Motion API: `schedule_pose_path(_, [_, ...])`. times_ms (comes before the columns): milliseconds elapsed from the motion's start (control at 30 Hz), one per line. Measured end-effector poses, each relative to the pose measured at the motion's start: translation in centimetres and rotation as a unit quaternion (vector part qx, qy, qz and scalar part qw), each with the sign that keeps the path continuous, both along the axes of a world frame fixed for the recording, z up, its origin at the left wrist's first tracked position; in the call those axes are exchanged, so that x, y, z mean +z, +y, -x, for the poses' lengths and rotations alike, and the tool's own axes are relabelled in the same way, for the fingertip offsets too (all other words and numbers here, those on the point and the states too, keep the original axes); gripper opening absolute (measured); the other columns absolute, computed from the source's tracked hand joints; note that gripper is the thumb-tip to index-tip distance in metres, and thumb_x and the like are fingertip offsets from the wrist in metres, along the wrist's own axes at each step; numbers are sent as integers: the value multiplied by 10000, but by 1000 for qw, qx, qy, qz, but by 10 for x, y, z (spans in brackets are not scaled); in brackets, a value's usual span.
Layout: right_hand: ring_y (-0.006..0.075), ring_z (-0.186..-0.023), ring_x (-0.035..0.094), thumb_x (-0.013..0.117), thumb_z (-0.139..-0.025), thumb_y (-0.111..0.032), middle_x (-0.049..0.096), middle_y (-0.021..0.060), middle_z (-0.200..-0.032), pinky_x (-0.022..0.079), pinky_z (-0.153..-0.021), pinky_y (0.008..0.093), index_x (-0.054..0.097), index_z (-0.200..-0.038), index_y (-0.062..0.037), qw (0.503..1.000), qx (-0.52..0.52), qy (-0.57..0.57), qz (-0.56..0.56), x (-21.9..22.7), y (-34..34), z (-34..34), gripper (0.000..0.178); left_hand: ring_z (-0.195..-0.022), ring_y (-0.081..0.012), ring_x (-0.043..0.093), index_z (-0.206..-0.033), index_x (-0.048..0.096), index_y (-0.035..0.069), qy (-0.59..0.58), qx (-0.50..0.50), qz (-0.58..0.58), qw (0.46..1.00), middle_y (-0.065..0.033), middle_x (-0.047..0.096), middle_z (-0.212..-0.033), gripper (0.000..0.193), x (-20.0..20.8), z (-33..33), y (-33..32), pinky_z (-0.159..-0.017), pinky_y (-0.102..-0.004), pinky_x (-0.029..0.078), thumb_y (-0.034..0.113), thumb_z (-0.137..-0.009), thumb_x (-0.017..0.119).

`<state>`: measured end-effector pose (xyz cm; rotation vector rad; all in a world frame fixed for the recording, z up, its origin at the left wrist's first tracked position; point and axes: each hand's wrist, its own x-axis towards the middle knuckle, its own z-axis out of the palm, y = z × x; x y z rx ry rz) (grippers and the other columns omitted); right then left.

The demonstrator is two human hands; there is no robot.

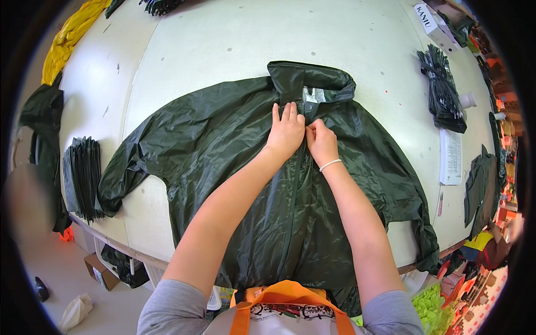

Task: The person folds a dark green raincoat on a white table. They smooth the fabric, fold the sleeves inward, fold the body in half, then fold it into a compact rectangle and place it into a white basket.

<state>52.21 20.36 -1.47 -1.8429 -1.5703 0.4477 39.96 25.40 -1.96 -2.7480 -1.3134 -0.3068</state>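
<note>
- To do it well, I judged, the left hand (287, 133) had to hold the cloth flat beside the front opening, while the right hand (321, 144) worked the edge in small, even moves without puckering the thin fabric.
- The left hand lay with its fingers extended, pressing on the cloth and gripping nothing that I could see.
- The right hand's fingers were curled in a pinch, seemingly on the front edge; I could not tell whether a zip pull was caught there.
- The jacket (209, 137) lay spread across the pale table (195, 44), front up, its hem toward the person.
- It was dark green, glossy and creased, with the collar (289, 81) standing and both sleeves out sideways.
</note>
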Motion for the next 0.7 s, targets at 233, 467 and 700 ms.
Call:
schedule_pose_path(233, [339, -628, 623, 627, -823, -128, 635, 151, -675, 487, -586, 408, 567, -775, -28, 995, -45, 93, 14, -3, 6, -4, 126, -1266, -371, 412, -1011, 553, 37, -204, -43, 110, 972, -260, 468, -1305, 284, 12, 11, -1, -1048, -539, 297, 186, -787, 645])
schedule_pose_path(467, [293, -618, 636, 634, -827, -136, 641, 138, -672, 487, -585, 360, 602, -794, -27, 990, -52, 122, 51, 5, 7, -6, 118, -1136, -254, 535, -960, 635, 82, -211, -107, -24, 971, -88, 558, -1246, 217, 6, 19, 7, -977, -428, 407, 85, -743, 630])
schedule_pose_path(700, [244, -572, 624, 622, -844, -133, 645, 124, -670, 470, -556, 331, 599, -820, -25, 996, -41, 79, 4, -6, 6, -6, 113, -967, -274, 609, -942, 646, 57, -314, -142, 67, 936, -87, 625, -1122, 229, 7, 16, 6, -824, -372, 505, 102, -721, 686])
